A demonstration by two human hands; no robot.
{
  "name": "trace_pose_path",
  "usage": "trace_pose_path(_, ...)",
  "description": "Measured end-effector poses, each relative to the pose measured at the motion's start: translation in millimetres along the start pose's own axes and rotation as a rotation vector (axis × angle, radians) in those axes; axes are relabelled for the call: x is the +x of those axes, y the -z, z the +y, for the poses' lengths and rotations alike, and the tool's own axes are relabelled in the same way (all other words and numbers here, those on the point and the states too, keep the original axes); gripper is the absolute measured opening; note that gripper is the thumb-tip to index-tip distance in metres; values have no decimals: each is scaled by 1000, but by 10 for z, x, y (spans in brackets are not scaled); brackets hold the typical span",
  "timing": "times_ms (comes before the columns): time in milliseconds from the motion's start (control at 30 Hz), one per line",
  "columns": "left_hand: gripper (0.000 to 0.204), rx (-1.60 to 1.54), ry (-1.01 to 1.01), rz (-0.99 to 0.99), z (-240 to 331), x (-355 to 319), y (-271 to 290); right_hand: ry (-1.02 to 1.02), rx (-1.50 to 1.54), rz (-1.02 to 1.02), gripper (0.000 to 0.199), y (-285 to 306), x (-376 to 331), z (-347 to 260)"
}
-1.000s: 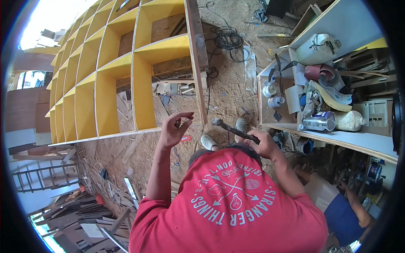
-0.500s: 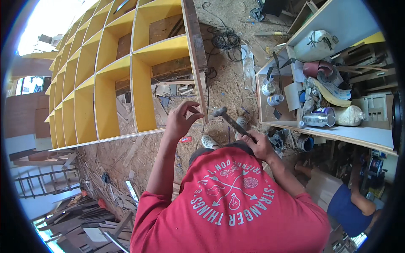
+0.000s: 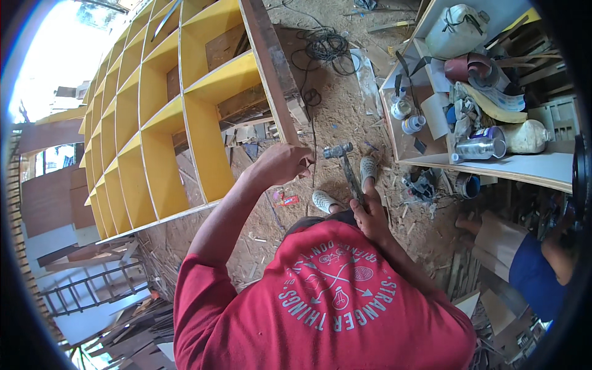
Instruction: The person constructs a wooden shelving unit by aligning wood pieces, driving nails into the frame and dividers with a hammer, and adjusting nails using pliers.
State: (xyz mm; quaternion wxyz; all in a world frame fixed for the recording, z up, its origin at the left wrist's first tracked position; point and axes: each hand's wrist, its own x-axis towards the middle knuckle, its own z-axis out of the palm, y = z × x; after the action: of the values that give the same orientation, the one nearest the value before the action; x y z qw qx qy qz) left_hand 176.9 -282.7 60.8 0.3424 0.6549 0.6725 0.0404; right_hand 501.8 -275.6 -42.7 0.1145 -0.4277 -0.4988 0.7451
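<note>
My left hand (image 3: 280, 163) is raised to the lower end of a long brown wooden board (image 3: 269, 61) that runs along the side of a yellow shelf unit (image 3: 185, 117). Its fingers are pinched together against the board's end; whether they pinch anything is too small to tell. My right hand (image 3: 371, 214) grips the handle of a hammer (image 3: 345, 166). The hammer's metal head is just right of my left hand's fingertips, a small gap away. My grey shoes (image 3: 368, 169) stand on the sawdust floor below.
A white bench (image 3: 493, 168) at the right carries cans, bottles, a jug and rolls of sandpaper. Another person in a blue top (image 3: 533, 271) crouches at the lower right. A coil of black cable (image 3: 327, 46) lies on the floor. Wood scraps lie at the lower left.
My left hand went from spread fingers to a pinch and settled at the board's end. The hammer head swung left and down, close to that hand.
</note>
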Motion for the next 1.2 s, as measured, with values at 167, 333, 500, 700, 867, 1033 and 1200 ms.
trace_pose_path(167,18,-33,19,-11,-13,15,-6,79,-50,31,37,-25,45,169)
trace_pose_path(333,19,19,6,-6,-43,36,-63,121,-113,32,38,-46,74,250)
trace_pose_path(500,31,0,19,-5,31,15,-12,-42,244,27,41,-121,-109,15)
trace_pose_path(700,52,1,60,-7,44,-2,-10,151,94,-84,43,-188,10,492)
trace_pose_path(867,53,17,83,-50,62,29,6,65,311,47,41,-227,-38,505)
trace_pose_path(1033,56,56,102,-65,55,39,-21,268,31,-98,40,-299,33,604)
trace_pose_path(1200,54,50,129,-59,89,30,-4,-23,326,103,47,-310,-7,500)
